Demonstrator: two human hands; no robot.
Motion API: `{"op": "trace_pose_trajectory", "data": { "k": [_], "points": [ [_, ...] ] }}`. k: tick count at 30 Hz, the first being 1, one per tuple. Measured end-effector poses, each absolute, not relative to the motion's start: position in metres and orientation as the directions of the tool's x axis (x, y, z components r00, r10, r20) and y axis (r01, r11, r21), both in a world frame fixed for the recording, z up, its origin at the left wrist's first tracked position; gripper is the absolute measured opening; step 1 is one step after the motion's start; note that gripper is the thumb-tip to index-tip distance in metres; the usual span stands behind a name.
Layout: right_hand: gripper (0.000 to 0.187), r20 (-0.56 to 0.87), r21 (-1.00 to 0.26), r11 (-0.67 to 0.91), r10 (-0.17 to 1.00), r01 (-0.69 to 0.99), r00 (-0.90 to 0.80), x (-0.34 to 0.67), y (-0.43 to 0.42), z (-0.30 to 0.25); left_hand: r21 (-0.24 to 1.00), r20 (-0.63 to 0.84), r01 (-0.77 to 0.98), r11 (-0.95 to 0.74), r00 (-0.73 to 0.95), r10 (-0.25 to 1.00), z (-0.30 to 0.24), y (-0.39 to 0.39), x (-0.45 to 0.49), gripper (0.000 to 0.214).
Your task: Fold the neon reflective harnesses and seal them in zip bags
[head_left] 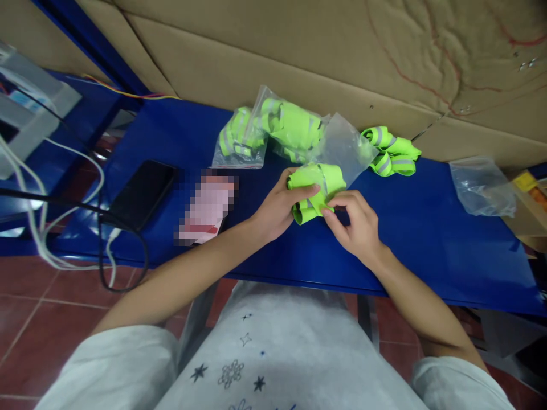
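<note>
Both of my hands hold a folded neon-green reflective band [315,183] over the blue table [427,239]. My left hand [280,206] wraps round its left side, thumb on top. My right hand [356,222] pinches its lower right edge with the fingertips. A clear plastic bag [342,149] lies against the band's upper right side. Behind it lie two filled bags of green bands [273,130] and a loose green band [391,151].
A black phone [143,192] lies at the left of the table beside a blurred pink card [207,209]. White and black cables [85,228] hang off the left edge. An empty clear bag [482,185] lies at the right. Cardboard [342,51] stands behind.
</note>
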State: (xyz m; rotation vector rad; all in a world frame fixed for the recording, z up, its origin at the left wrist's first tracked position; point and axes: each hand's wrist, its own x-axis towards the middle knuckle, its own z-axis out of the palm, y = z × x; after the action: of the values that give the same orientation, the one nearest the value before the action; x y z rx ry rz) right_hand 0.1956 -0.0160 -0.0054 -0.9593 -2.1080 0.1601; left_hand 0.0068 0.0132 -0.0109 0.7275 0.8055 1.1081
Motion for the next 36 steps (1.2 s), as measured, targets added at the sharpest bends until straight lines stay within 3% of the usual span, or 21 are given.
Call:
{"op": "trace_pose_trajectory", "data": {
  "k": [3,7,12,18,22,24,29,36],
  "points": [
    [0.007,0.565,-0.453,0.637,0.746,0.624,-0.352,0.197,-0.013,-0.01,0.709,-0.259,-0.619,0.337,0.216,0.941,-0.009,0.014,0.009,0.05],
    [0.012,0.547,-0.47,0.592,0.778,0.655,-0.31,0.198,-0.011,-0.009,0.637,-0.306,-0.679,0.364,0.211,0.929,-0.006,0.016,0.008,0.044],
    [0.008,0.504,-0.567,0.593,0.799,0.572,-0.329,0.197,-0.014,-0.005,0.616,-0.317,-0.694,0.374,0.216,0.923,-0.003,0.017,0.005,0.034],
    [0.023,0.405,-0.699,0.4,0.905,0.593,-0.133,0.189,-0.015,-0.011,0.626,-0.316,-0.678,0.386,0.232,0.92,-0.007,0.012,0.012,0.034],
    [0.026,0.322,-0.839,0.298,0.946,0.456,-0.027,0.19,-0.007,-0.018,0.626,-0.279,-0.678,0.384,0.265,0.923,-0.011,0.01,0.018,0.04],
    [0.022,0.344,-0.831,0.318,0.939,0.456,-0.029,0.191,-0.004,-0.023,0.641,-0.278,-0.674,0.368,0.243,0.929,-0.013,0.009,0.019,0.043],
    [0.006,0.498,-0.657,0.499,0.85,0.565,-0.17,0.186,-0.012,-0.029,0.659,-0.265,-0.687,0.305,0.166,0.95,-0.011,0.006,0.017,0.039],
    [0.007,0.49,-0.611,0.547,0.829,0.572,-0.269,0.182,-0.013,-0.024,0.62,-0.262,-0.72,0.313,0.187,0.947,0.001,0.018,0.008,0.022]
  ]
}}
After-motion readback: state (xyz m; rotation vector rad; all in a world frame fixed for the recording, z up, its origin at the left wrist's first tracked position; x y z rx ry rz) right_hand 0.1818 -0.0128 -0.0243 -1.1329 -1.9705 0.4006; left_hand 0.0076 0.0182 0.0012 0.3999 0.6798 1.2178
